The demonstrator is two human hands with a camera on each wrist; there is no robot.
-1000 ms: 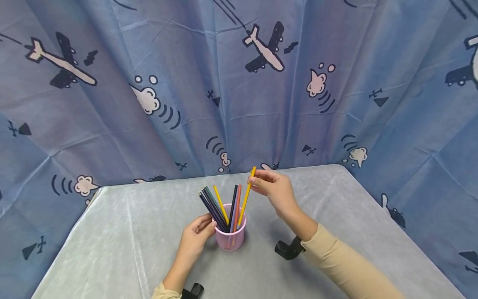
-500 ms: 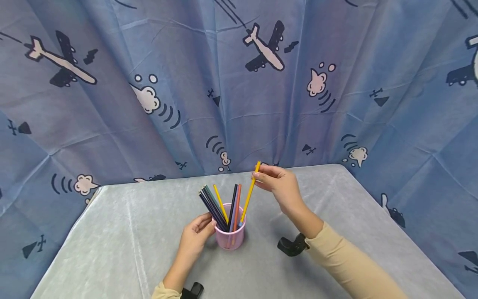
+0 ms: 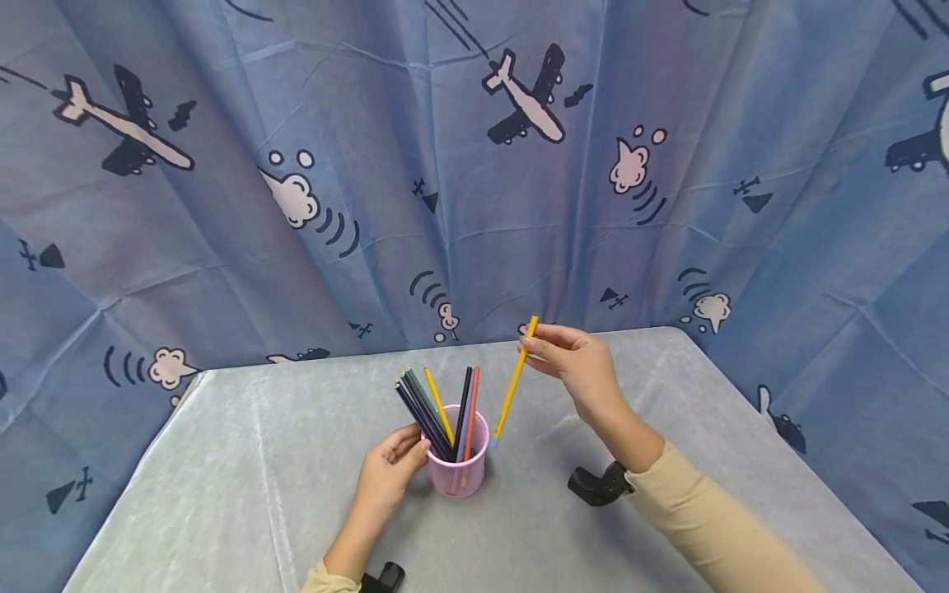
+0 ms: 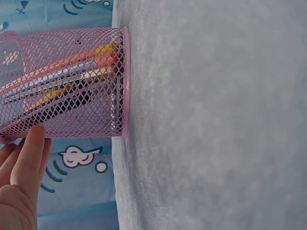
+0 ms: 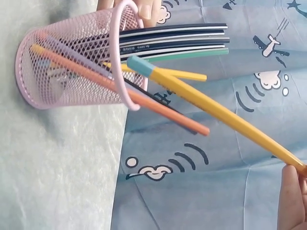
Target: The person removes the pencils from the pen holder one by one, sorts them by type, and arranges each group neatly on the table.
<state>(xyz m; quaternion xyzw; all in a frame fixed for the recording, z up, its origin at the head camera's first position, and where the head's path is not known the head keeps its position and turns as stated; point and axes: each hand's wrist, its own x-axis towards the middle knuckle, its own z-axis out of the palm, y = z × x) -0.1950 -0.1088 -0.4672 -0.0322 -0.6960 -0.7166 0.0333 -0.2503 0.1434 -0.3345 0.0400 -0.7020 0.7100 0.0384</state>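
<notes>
A pink mesh pencil cup [image 3: 456, 476] stands upright on the table, holding several pencils: dark ones leaning left, a yellow one, a black one, a purple one and an orange pencil [image 5: 177, 117]. At its left rim, my left hand [image 3: 391, 461] holds the cup between thumb and fingers; the left wrist view shows the fingers [image 4: 29, 160] against the mesh. My right hand [image 3: 582, 371] pinches a yellow pencil [image 3: 515, 383] near its upper end. This pencil slants down to a light blue tip, which hangs just outside the cup's right rim.
A grey-white cloth covers the table [image 3: 311, 494]. Behind it hangs a blue curtain [image 3: 460, 206] printed with airplanes and clouds. Black devices [image 3: 599, 484] sit at both wrists.
My right hand has drawn the yellow pencil up and to the right, so its lower end has come out of the cup. The left hand and the cup have stayed in place.
</notes>
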